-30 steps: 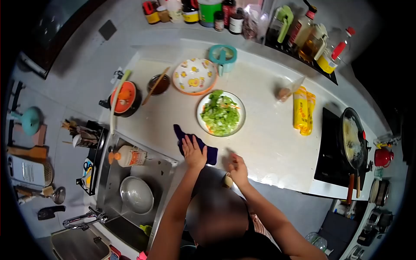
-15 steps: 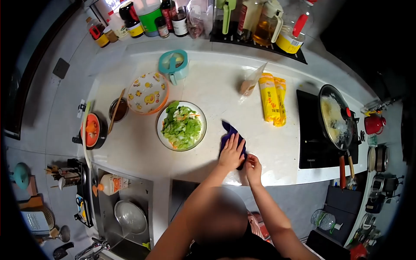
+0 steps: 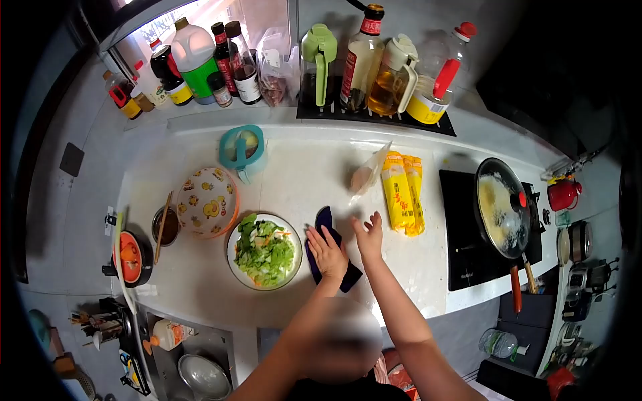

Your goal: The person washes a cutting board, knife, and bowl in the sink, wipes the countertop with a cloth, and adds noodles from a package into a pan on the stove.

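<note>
My left hand [image 3: 327, 252] lies flat on a dark purple cloth [image 3: 349, 276] on the counter, its fingers stretched out. Just to the right, my right hand [image 3: 367, 238] is off the cloth, with fingers apart and nothing in them. Beyond the right hand stands a small clear plastic bag [image 3: 364, 179] with something brownish in it. Two yellow packets [image 3: 403, 200] lie farther right. Left of the cloth is a plate [image 3: 293, 273] of chopped lettuce [image 3: 271, 256] with orange shreds.
A glass-lidded pan [image 3: 498, 217] sits on the black cooktop [image 3: 461, 267] at right. To the left are a patterned bowl [image 3: 207, 200], a teal-lidded container [image 3: 242, 148], a dark sauce bowl [image 3: 167, 230] with chopsticks, and the sink [image 3: 160, 367]. Several bottles [image 3: 394, 87] line the back.
My right hand has left the cloth's edge and reached forward, its fingers opening. The left hand stays on the cloth, which has shifted slightly toward the plate. The camera view has tilted up.
</note>
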Demonstrator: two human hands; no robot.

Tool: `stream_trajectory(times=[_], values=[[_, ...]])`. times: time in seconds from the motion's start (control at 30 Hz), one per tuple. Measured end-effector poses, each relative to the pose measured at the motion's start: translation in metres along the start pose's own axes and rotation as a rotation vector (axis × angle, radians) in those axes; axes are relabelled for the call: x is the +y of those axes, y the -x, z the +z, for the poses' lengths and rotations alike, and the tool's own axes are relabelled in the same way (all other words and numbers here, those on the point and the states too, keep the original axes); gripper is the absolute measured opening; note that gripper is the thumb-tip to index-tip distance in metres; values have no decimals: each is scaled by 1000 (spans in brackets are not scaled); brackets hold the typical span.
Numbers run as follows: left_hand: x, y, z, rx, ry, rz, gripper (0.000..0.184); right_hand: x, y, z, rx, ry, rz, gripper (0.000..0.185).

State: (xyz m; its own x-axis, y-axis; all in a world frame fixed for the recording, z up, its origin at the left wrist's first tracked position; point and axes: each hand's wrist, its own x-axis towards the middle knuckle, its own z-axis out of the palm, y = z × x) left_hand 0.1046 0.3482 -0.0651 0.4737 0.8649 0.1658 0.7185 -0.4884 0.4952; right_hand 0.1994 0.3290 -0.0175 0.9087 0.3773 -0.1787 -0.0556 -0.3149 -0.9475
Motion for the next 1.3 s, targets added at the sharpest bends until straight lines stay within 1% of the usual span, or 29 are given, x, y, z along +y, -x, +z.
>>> stream_trajectory(times=[0.03,0.07,0.13,0.2,0.23,0.27,0.3,0.33,0.37,0.4,0.43,0.5,0.53,0.6,0.63,0.7,0.73,0.77,0.83,0.87,0.9,0.97,1.03,1.1,1.13,1.17,1.23,1.27,1.3], values=[[1,-11,0,13,-7,21,72,-4,-14,11,13,10,20,91],[4,-22,0,56,-10,48,66,1,-29,20,48,66,-44,94],[2,-48,0,9,-10,122,67,9,-58,39,112,176,-175,101],[-2,-66,-4,-33,-36,167,66,-7,-69,35,119,247,-176,104],[2,-62,-11,-90,-88,164,66,-19,-70,32,123,280,-176,105],[10,-56,-21,-134,-139,160,65,-26,-70,30,154,354,-172,83],[15,-48,-26,-177,-192,157,65,-33,-73,26,101,282,-198,73],[13,-23,-10,-173,-124,139,64,-37,-72,18,51,214,-212,63],[11,-10,-3,-170,-146,149,63,-38,-66,11,3,146,-218,54],[10,-17,-2,-162,-115,89,61,-43,-60,6,70,252,-185,38],[10,-31,0,-150,-78,32,59,-32,-62,1,90,230,-276,39],[-4,-76,11,-38,-215,0,55,-1,-64,-13,125,200,-457,40],[-8,-105,8,-19,-198,-44,55,-8,-57,-24,59,121,-302,40],[-24,-155,15,32,-190,-4,54,-40,-31,-47,-70,-39,14,41],[-29,-177,24,67,-163,44,54,-36,-27,-56,-75,-37,15,43],[-17,-207,35,1,-102,168,50,-38,-20,-68,0,-9,-19,43],[-8,-209,41,-37,-41,278,46,-34,-21,-73,17,20,-47,43],[-2,-206,45,-88,14,428,46,-34,-24,-76,32,42,-85,43],[14,-176,46,-211,31,644,47,-39,-30,-75,52,84,-150,44],[22,-154,42,-260,51,693,46,-41,-36,-70,36,82,-117,45],[25,-127,40,-309,68,747,45,-37,-43,-61,42,171,-237,45],[26,-79,36,-456,282,763,47,-29,-62,-37,59,349,-490,45],[17,-32,20,-459,321,772,49,-44,-61,0,0,245,-346,38],[6,-10,7,-515,381,792,51,-60,-58,31,-154,241,-297,39],[0,-3,-1,-520,445,778,47,-67,-58,46,-221,229,-228,40],[-8,3,-4,-534,467,807,43,-72,-54,60,-288,218,-155,41],[-20,7,-9,-518,406,832,40,-39,-60,100,-203,178,-247,44],[-20,5,-12,-481,367,810,40,-50,-56,100,-312,-20,-246,56],[-17,1,-17,-444,328,790,39,-49,-54,96,-284,54,-322,59]])
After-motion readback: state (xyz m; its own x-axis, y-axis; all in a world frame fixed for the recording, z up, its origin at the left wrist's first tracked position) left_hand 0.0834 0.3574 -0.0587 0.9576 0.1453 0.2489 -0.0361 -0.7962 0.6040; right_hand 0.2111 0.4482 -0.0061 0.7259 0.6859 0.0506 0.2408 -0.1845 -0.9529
